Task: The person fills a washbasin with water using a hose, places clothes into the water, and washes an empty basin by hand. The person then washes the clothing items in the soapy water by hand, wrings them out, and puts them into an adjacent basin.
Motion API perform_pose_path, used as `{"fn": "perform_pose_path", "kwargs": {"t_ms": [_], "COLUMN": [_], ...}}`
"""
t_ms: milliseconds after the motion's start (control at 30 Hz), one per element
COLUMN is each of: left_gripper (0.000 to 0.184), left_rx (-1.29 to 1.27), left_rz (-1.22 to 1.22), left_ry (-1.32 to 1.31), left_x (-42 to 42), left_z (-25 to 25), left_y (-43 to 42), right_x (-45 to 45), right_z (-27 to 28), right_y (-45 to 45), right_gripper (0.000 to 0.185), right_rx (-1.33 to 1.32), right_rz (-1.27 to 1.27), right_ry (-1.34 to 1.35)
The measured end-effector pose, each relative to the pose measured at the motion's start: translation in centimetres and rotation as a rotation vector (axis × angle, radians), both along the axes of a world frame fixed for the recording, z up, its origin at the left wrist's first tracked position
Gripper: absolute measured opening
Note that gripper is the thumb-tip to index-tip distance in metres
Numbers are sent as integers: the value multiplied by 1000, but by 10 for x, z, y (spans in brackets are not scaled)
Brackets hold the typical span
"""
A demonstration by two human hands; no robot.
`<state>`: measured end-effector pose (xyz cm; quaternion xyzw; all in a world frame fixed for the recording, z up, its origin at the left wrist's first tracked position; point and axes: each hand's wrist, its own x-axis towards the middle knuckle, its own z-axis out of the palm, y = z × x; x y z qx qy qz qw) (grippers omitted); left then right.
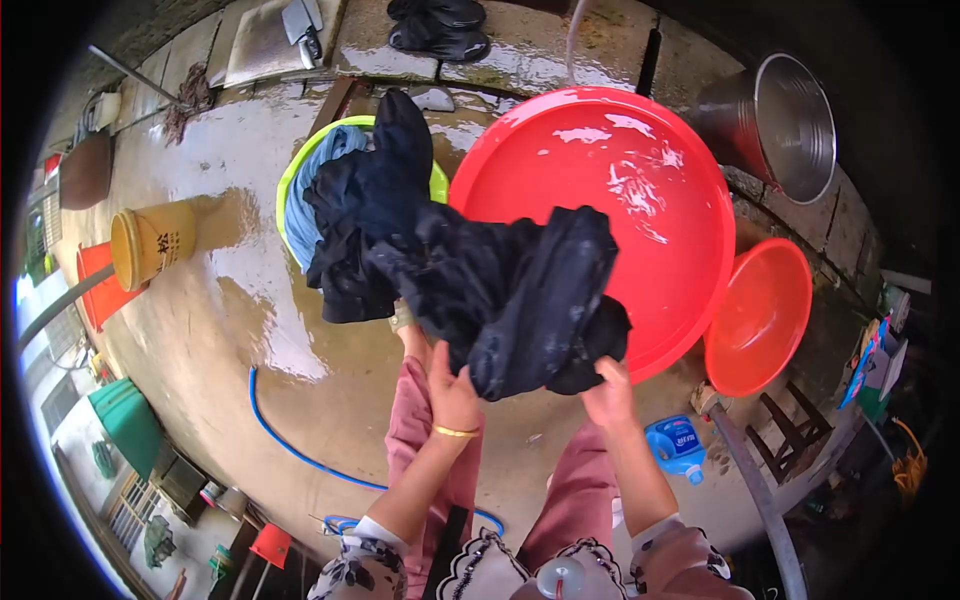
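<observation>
Dark wet clothes (500, 290) are bunched between my hands, stretching up over a green-rimmed basin (285, 185) and partly over a large red basin (500, 130). My left hand (453, 395) is closed on the lower left edge of the cloth. On the lower right edge, my right hand (608, 395) grips the same dark cloth. Light blue cloth (315, 185) lies in the green-rimmed basin, with the dark clothes covering much of it. Water with bright reflections shows in the large red basin.
Right of the large basin are a smaller red basin (765, 315), a metal bucket (795, 130) and a blue bottle (677, 447). A blue hose (290, 448) crosses the wet floor. A yellow bucket (165, 240) lies left; a cleaver (303, 30) is at the top.
</observation>
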<state>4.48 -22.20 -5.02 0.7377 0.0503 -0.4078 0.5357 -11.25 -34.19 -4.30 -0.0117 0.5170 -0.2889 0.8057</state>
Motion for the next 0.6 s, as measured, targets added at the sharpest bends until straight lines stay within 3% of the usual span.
{"fn": "perform_pose_path", "kwargs": {"t_ms": [33, 67, 100, 167, 200, 267, 400, 533, 600], "left_gripper": [51, 50, 50, 54, 45, 48, 46, 35, 29], "left_rx": [74, 17, 61, 33, 62, 57, 20, 221, 261], "left_rz": [-54, -167, -128, -245, -126, 11, -177, 242, 406], "left_ry": [19, 5, 158, 121, 367, 533, 211, 309, 175], "left_x": [-12, -28, -41, -60, -56, -55, -27, 76, 143], "left_z": [4, -42, -56, -99, -85, -86, -86, -90, -97], "left_y": [-27, -17, -30, -43, -65, -69, -27, 50, 86], "right_x": [-23, -44, -60, -87, -99, -112, -70, 36, 95], "right_z": [-11, -24, -39, -73, -90, -115, -112, -91, -90], "right_y": [-2, -6, -10, -20, -27, -44, -58, -54, -40], "right_gripper": [43, 39, 35, 30, 28, 27, 39, 45, 50], "right_rx": [26, 53, 38, 24, 28, 115, -80, -153, -209], "right_rz": [-21, -39, -39, -9, 24, 134, 252, 510, 646], "right_ry": [35, 75, 132, 227, 264, 383, 380, 235, 201]}}
